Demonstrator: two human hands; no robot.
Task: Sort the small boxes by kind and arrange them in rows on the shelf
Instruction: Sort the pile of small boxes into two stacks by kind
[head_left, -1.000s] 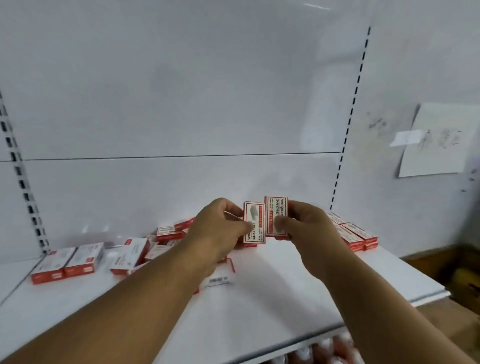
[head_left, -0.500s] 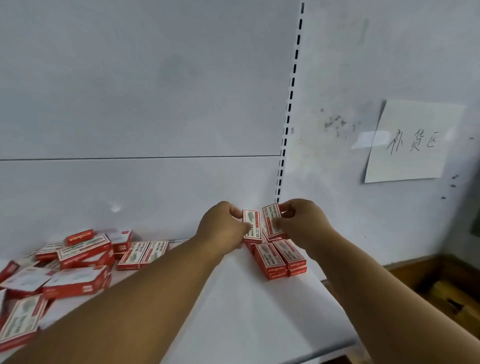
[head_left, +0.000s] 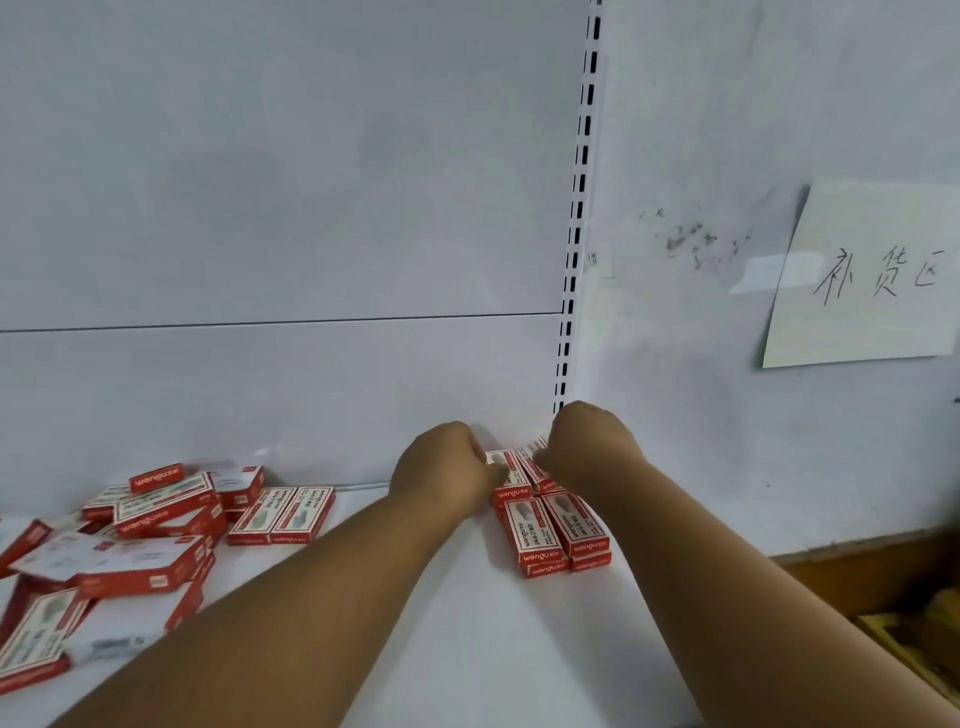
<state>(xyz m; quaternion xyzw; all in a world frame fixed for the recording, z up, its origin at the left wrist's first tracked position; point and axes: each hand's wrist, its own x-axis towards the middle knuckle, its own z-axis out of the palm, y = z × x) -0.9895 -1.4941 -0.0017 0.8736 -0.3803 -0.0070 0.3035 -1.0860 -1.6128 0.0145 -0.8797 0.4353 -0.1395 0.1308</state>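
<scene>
- My left hand (head_left: 448, 470) grips one small red-and-white box (head_left: 506, 470), fingers curled round it.
- My right hand (head_left: 589, 449) pinches a second box (head_left: 532, 462) just beside it.
- Both boxes sit at the shelf's (head_left: 467, 623) far right, touching the stacked row (head_left: 558, 530) in front.
- A loose pile of boxes (head_left: 130, 540) lies far left.
- A paper note (head_left: 872, 275) hangs on the wall at right.
</scene>
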